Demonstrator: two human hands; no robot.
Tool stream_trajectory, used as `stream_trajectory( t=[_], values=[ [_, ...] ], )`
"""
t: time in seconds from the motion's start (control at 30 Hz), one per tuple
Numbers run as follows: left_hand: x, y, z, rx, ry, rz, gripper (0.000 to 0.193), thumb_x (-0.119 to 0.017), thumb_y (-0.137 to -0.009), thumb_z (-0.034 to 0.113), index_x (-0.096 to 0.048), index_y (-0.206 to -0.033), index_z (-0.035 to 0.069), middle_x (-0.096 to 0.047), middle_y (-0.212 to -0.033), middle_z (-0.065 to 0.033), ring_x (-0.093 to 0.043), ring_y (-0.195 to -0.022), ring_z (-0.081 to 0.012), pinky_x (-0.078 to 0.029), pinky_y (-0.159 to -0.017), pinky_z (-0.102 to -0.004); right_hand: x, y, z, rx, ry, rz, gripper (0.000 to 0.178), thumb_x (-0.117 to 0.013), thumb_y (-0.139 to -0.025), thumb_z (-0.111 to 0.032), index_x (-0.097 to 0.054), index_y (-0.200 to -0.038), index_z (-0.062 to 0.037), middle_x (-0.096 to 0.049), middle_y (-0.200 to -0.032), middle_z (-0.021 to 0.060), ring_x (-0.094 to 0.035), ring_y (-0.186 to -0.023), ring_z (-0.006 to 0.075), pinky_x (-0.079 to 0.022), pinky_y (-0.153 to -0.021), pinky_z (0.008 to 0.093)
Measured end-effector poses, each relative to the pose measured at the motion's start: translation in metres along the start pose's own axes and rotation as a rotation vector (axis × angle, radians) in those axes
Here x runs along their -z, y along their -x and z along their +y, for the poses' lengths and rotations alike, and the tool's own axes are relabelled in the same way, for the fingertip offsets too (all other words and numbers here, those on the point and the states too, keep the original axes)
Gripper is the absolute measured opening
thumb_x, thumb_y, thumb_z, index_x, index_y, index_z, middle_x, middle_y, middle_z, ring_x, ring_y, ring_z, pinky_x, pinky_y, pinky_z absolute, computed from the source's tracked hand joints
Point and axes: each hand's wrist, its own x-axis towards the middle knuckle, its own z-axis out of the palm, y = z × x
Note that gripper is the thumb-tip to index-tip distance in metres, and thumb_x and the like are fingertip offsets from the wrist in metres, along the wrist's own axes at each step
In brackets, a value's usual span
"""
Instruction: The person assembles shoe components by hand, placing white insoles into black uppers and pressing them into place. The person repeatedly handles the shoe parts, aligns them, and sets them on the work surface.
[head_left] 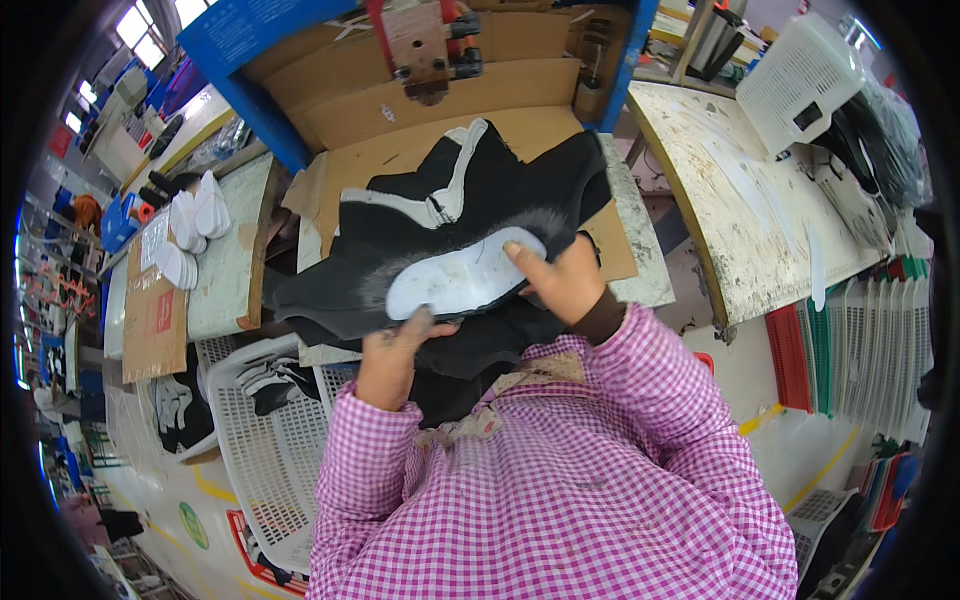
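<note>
A white insole-shaped piece (455,276) lies slantwise against black shoe uppers (340,285) with grey fuzzy lining showing at both its ends. My left hand (392,350) is closed on the insole's near left end, the thumb on top and the fingers partly hidden. At the other end my right hand (568,280) grips it, thumb pressed on the white face and fingers underneath. More black pieces with a pale grey edging strip (445,195) spread out just beyond. Black material also hangs below the insole, near my waist.
Ahead stands a blue-framed machine (412,50) with cardboard lining its bay. White insoles (200,210) lie on the left bench. Below it is a white plastic basket (270,450) with grey and black pieces. A worn bench (740,190) is at the right, with stacked crates (860,345) beneath it.
</note>
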Motion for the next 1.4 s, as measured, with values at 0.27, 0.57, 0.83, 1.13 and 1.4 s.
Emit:
stream_trajectory(
  t=[0.27, 0.57, 0.83, 1.13, 1.4],
  values=[
    [-0.02, -0.017, 0.026, 0.121, 0.369, -0.117, 0.031, -0.047, -0.098, 0.016, -0.048, -0.116, -0.009, -0.061, -0.109, -0.0221, -0.064, -0.094, -0.0308, -0.057, -0.078, -0.042, 0.046, -0.02, -0.04, -0.209, -0.151, -0.047, 0.051, -0.073, -0.08, -0.031, -0.056, -0.106, 0.0096, -0.065, -0.093, 0.0157, -0.065, -0.067, 0.0187, -0.056, -0.049, 0.0253],
    [-0.03, -0.028, 0.021, 0.179, 0.598, -0.108, 0.036, -0.042, -0.1, 0.025, -0.05, -0.113, -0.007, -0.062, -0.106, -0.0212, -0.065, -0.083, -0.028, -0.056, -0.067, -0.0345, 0.045, -0.028, -0.058, -0.183, -0.112, 0.005, 0.055, -0.072, -0.082, -0.035, -0.055, -0.102, 0.0135, -0.064, -0.087, 0.0159, -0.063, -0.059, 0.0174, -0.054, -0.046, 0.0253],
    [-0.003, -0.004, 0.018, 0.019, -0.326, 0.129, 0.04, -0.049, -0.097, 0.025, -0.058, -0.078, -0.009, -0.063, -0.065, -0.0173, -0.062, -0.056, -0.0227, -0.05, -0.055, -0.0317, 0.018, -0.006, -0.024, -0.123, -0.085, -0.067, 0.034, -0.063, -0.087, -0.019, -0.054, -0.103, 0.0096, -0.064, -0.081, 0.0135, -0.06, -0.053, 0.0173, -0.05, -0.046, 0.0262],
    [0.024, 0.061, 0.037, 0.059, -1.251, -0.221, 0.074, -0.072, -0.075, 0.038, -0.044, -0.131, -0.001, -0.062, -0.102, -0.0222, -0.063, -0.082, -0.0353, -0.051, -0.071, -0.0379, -0.059, 0.062, 0.016, 0.116, 0.187, -0.231, 0.059, -0.061, -0.083, -0.004, -0.038, -0.137, -0.0053, -0.057, -0.117, 0.0227, -0.062, -0.092, 0.0354, -0.051, -0.078, 0.039],
    [0.159, 0.167, 0.136, 0.022, -0.758, 0.76, 0.033, -0.055, -0.089, 0.015, -0.058, -0.113, -0.007, -0.066, -0.101, -0.0217, -0.068, -0.075, -0.0223, -0.056, -0.058, -0.0277, -0.061, 0.017, -0.051, 0.711, 0.217, -0.167, 0.039, -0.065, -0.082, -0.002, -0.058, -0.12, 0.0001, -0.062, -0.111, 0.0213, -0.067, -0.087, 0.0255, -0.054, -0.073, 0.0291]
  ],
)
